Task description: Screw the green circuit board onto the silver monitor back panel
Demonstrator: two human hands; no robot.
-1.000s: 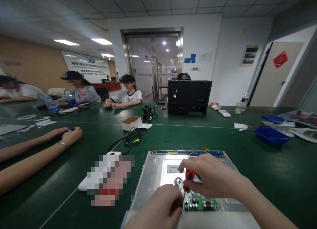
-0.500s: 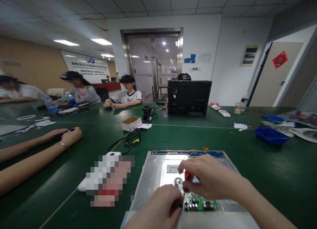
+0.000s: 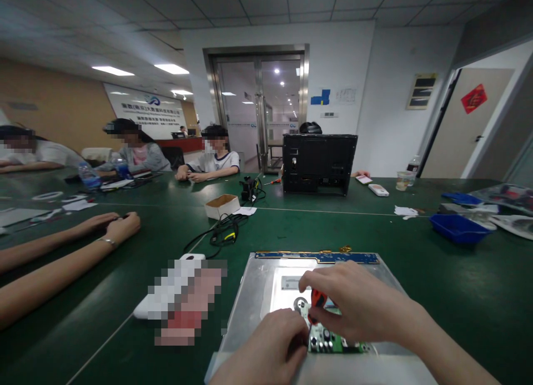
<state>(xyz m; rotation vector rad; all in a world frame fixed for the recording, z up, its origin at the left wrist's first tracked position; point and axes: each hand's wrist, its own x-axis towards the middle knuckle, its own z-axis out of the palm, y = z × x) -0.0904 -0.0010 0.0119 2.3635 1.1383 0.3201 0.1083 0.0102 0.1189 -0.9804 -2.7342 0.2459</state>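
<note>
The right hand (image 3: 353, 304) grips in its fingers a red-handled screwdriver (image 3: 318, 298), long axis nearly upright, pointing down at the green circuit board (image 3: 335, 343); whether the left hand (image 3: 275, 338) grips anything, I cannot tell.

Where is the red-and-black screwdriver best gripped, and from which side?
Take the screwdriver by its handle, probably from above and the right, as the right hand does: the thick handle stands roughly upright over the green circuit board, while the left hand crowds its narrow lower end from the left. The tip is hidden.
</note>
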